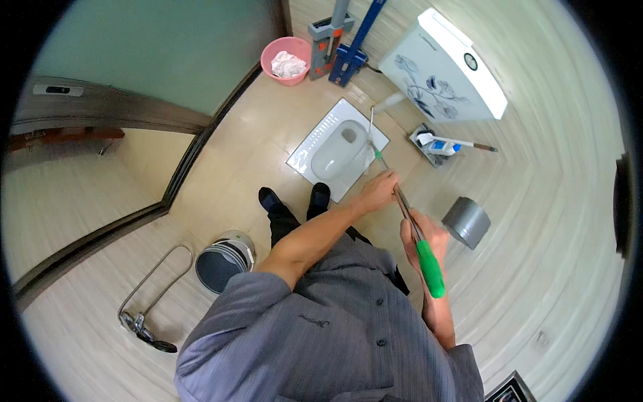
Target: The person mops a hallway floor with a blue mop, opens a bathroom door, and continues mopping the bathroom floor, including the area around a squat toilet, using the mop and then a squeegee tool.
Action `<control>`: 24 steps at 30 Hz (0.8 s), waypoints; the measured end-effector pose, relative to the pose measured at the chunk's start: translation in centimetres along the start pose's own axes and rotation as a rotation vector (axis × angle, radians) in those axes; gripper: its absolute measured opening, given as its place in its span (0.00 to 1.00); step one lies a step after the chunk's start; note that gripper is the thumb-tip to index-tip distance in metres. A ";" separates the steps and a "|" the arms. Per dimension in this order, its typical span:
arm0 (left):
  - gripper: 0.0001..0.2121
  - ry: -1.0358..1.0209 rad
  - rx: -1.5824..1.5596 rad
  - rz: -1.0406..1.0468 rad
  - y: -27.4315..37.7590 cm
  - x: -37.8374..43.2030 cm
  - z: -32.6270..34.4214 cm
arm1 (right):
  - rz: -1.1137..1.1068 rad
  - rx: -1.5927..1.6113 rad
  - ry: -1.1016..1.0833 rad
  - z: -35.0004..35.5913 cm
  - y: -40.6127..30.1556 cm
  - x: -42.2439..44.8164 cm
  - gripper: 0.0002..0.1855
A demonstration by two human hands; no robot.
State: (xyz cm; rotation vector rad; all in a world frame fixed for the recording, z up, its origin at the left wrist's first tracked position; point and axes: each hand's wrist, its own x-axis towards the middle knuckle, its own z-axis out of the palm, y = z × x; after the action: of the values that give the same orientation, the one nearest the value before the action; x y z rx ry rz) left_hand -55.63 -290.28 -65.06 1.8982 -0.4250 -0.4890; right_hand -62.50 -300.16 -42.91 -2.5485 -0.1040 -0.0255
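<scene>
My left hand (380, 191) is closed around the metal pole of a long-handled floor tool (403, 203), on the side toward the floor. Further up, just below the green grip (430, 269), my right hand (426, 236) is closed on the same pole. The tool's far end, with a green joint and a thin bar, reaches the right edge of a white ceramic squat toilet (327, 163) set in the floor. What is fixed to the bar cannot be made out well. My feet in dark shoes stand beside the toilet's near edge.
A flush tank (442, 75) hangs on the wall. Below it are a toilet brush (464, 142) and a cleaner bottle (442, 147). A pink basin (269, 58) with cloth stands beside two upright flat-mop buckets (321, 55) (346, 63). Other obstacles are a bucket (238, 236), shower fitting (138, 324), paper holder (467, 221) and glass door (166, 45).
</scene>
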 end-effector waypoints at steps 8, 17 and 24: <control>0.32 -0.215 -0.124 0.305 10.7 -8.9 -10.2 | 0.012 -0.121 -0.062 5.0 5.0 -1.5 0.07; 0.10 -0.060 -0.411 0.347 12.6 -12.9 -10.6 | 0.197 -0.124 -0.303 13.0 7.4 0.9 0.20; 0.15 0.016 -0.252 0.403 12.0 -17.0 -21.0 | 0.104 -0.049 -0.196 20.9 -0.8 3.0 0.16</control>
State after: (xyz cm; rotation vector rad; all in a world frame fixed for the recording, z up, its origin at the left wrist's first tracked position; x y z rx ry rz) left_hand -59.97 -269.51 -44.56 1.5225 -0.6847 -0.2449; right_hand -59.69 -287.63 -59.74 -2.5966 -0.0465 0.2654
